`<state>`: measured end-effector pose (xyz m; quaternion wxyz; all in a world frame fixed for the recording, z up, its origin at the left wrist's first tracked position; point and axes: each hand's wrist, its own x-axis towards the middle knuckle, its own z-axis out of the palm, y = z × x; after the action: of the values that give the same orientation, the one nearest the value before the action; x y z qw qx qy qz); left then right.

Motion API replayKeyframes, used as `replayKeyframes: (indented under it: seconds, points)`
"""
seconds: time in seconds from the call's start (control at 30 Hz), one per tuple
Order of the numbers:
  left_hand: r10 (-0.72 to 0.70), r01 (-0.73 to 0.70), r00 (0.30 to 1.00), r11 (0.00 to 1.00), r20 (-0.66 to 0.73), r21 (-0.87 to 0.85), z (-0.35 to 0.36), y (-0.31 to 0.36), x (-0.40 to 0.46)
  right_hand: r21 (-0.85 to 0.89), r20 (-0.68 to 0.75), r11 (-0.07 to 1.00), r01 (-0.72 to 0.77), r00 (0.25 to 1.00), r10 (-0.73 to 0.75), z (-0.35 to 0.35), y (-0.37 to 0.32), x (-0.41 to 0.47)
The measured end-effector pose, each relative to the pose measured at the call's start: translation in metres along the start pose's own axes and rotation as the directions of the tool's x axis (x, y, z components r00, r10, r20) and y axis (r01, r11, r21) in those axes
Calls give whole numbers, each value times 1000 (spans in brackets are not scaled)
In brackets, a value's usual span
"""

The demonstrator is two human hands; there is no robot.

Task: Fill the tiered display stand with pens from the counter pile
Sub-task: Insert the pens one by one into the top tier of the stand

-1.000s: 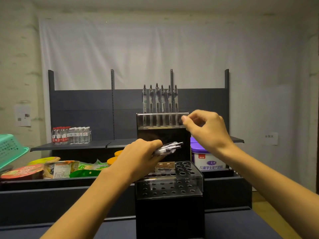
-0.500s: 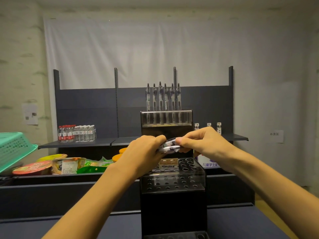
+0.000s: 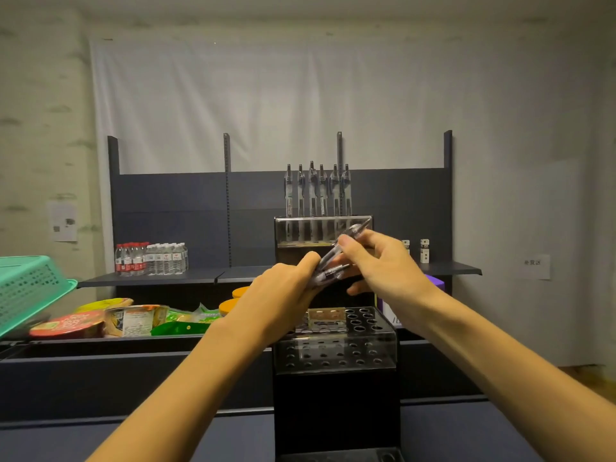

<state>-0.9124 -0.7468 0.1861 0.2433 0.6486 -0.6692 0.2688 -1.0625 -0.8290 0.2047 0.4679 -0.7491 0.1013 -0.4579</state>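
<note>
A black tiered display stand with clear perforated tiers stands in front of me. Several clear pens stand upright in its top tier; the middle tier shows open holes. My left hand grips a small bunch of clear pens in front of the stand. My right hand pinches one clear pen and holds it slanted, its tip up by the top tier's front. The counter pile is out of view.
A dark shelving unit stands behind, with water bottles on its left shelf and small white boxes on the right. Snack packs fill a bin at the left, beside a green basket. A purple-lidded tub sits behind my right wrist.
My right hand came down from the top tier to the bunch in my left hand, took one pen and is lifting it back toward the top tier.
</note>
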Motion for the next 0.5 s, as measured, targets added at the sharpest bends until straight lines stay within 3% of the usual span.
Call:
replayKeyframes:
  seconds: [0.13,0.3,0.4,0.5]
  points:
    - [20,-21,999,1000,-43,-16,2,0,-1,-15,-188,986,164,968,-164,-2,-5,9]
    - [20,-19,999,999,-40,33,4,-5,-2,22,-538,972,232,822,-184,-25,-23,43]
    - [17,-15,999,999,-40,43,5,-7,-1,-10,-606,973,230,773,-189,-35,-31,70]
    - [23,-21,999,998,-31,64,6,-6,-1,-101,-594,971,216,770,-234,-39,-33,95]
